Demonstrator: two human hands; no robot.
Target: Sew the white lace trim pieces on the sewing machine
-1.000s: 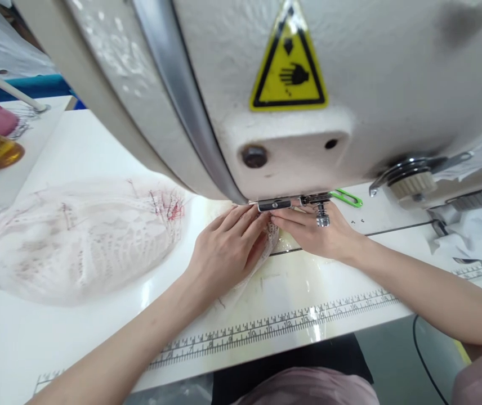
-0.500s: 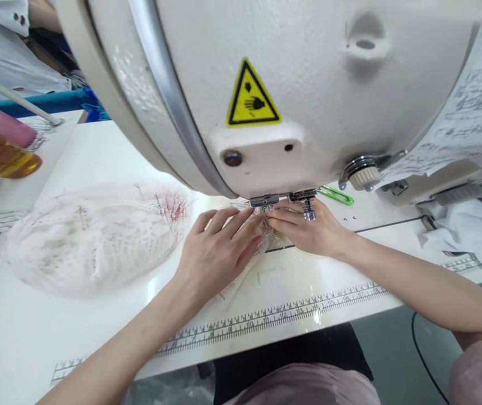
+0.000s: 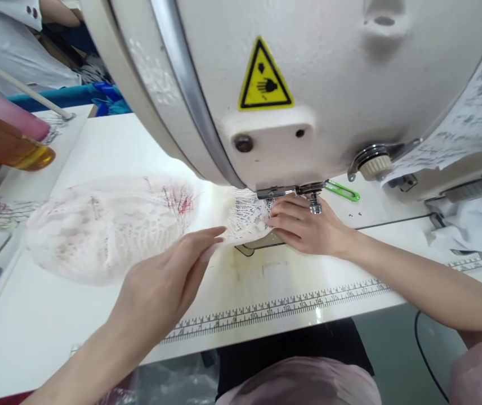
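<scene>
Two hands on lace, left hand flat — right hand curled

**Cramped under the machine head, open along the table front**

The sewing machine head hangs low, leaving only a slim gap above the bed. The right hand fills that gap beside the presser foot. A bagged lace heap blocks the left. Bare table lies free along the printed ruler, around the left hand.

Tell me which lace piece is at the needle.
The small white lace piece under the presser foot, pressed by the right hand; the bigger lace heap with red threads lies farther left.
</scene>
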